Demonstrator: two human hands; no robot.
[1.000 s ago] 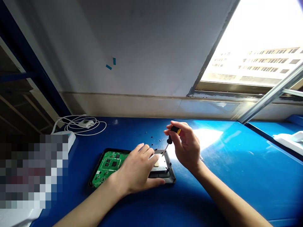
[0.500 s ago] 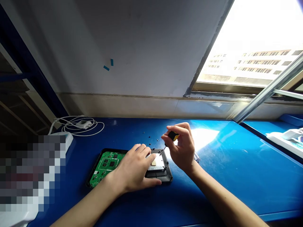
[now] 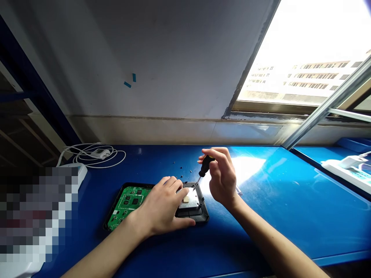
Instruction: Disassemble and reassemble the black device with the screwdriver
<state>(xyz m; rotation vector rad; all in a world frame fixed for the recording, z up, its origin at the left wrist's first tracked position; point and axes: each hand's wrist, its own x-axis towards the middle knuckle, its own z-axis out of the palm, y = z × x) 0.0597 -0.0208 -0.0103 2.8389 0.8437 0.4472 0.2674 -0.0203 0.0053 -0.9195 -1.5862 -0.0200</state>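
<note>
A black plastic casing (image 3: 203, 211) lies on the blue table, with a green circuit board (image 3: 131, 200) in its left part and a silver metal plate (image 3: 189, 204) in its right part. My left hand (image 3: 160, 202) lies across the casing's middle and holds it, thumb at the near edge, fingers over the far edge and the plate. A small beige pad (image 3: 186, 200) sits on the plate beside the index finger. My right hand (image 3: 223, 175) grips a screwdriver (image 3: 205, 165) with a black handle. It leans, its tip at the plate's far right area; exact contact is unclear.
Several small dark screws (image 3: 181, 176) lie just beyond the casing. At the far left are a coiled white cable (image 3: 121, 158) and a white adapter (image 3: 100, 153). Shiny metal pieces (image 3: 238, 190) show partly behind my right wrist. A white power strip (image 3: 346, 170) stands far right.
My right hand has shifted its fingers on the screwdriver, showing more of its handle. The tip has moved slightly left. My left hand stays in place on the casing; the view has shifted a little.
</note>
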